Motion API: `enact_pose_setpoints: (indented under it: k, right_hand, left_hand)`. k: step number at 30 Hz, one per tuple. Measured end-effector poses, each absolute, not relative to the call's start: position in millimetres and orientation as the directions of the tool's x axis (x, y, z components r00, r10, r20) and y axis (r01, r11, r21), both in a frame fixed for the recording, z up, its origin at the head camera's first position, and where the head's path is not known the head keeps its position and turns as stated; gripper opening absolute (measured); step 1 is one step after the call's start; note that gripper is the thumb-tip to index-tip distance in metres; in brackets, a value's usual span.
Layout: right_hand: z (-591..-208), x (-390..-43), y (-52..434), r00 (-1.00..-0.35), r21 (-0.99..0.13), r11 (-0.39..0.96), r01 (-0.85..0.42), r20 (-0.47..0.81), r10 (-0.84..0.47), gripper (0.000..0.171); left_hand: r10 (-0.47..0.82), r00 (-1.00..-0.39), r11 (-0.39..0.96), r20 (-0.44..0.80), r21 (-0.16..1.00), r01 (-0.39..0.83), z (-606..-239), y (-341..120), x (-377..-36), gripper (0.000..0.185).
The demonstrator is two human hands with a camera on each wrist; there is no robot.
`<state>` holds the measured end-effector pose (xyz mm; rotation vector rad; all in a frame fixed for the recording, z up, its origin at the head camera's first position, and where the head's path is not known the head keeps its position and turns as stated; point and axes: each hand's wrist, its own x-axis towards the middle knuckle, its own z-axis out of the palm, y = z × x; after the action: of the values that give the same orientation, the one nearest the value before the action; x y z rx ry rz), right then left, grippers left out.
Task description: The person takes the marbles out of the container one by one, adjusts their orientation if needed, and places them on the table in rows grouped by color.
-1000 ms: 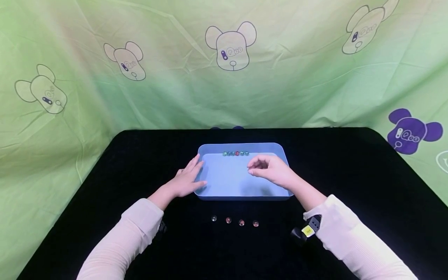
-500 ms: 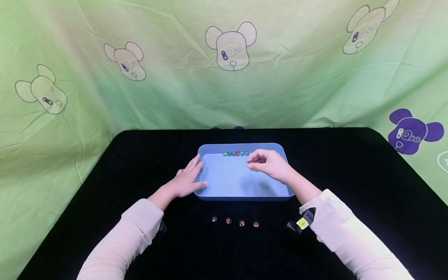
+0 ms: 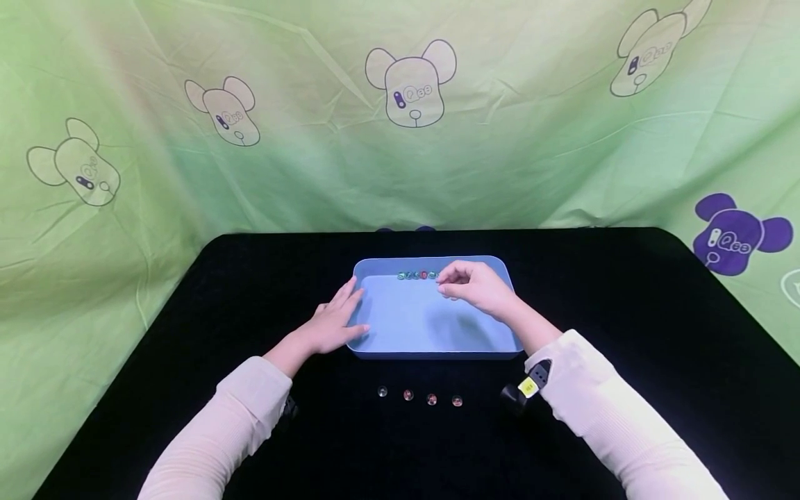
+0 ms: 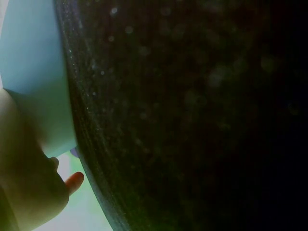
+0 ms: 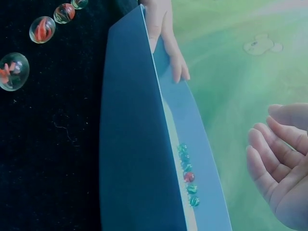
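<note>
A blue tray (image 3: 400, 312) lies on the black table, with a row of green marbles (image 3: 409, 276) and one red marble (image 3: 423, 275) along its far inner wall. My left hand (image 3: 328, 326) rests on the tray's left rim with fingers straight and spread. Over the tray's right half hovers my right hand (image 3: 478, 286), its fingertips near the row's right end. The right thumb and index finger come close together in a bent pose. Whether a marble sits between them cannot be seen. In the right wrist view, the right hand's fingers (image 5: 274, 149) are curved.
Several clear marbles with coloured swirls, one a red-swirled marble (image 3: 408, 394), lie spaced out on the black cloth (image 3: 312, 444) in front of the tray. A green curtain (image 3: 300, 139) with printed bear heads hangs behind the table.
My right hand has moved slightly away from me and left, toward the right end of the row, and now covers its last marble. The left hand stays on the rim.
</note>
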<state>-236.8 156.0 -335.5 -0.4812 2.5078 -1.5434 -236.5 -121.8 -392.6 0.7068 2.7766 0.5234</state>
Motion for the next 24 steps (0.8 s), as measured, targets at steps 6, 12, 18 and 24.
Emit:
enact_pose_setpoints:
  k: [6,12,18,24]
  right_hand:
    - [-334.6,-240.8,154.8,-0.94,-0.896,0.411,-0.17,0.023,-0.339,0.017]
    - [-337.1,-245.5,154.7,-0.942,-0.896,0.414,-0.16,0.014,-0.335,0.016]
    - [-338.9,-249.1,154.0,-0.94,-0.883,0.439,-0.167,0.008,-0.342,0.018]
    - [-340.2,-254.6,152.5,-0.942,-0.875,0.454,-0.167,0.005,-0.336,0.017]
  left_hand:
    - [0.501,-0.856,0.816,-0.129,0.4,0.417,-392.0,-122.2,-235.8,0.071]
    - [0.499,-0.856,0.818,-0.134,0.399,0.415,-389.9,-121.9,-235.3,0.07]
    - [0.501,-0.855,0.817,-0.131,0.398,0.418,-391.2,-122.7,-235.8,0.069]
    - [0.503,-0.854,0.815,-0.131,0.401,0.419,-391.4,-122.7,-236.3,0.069]
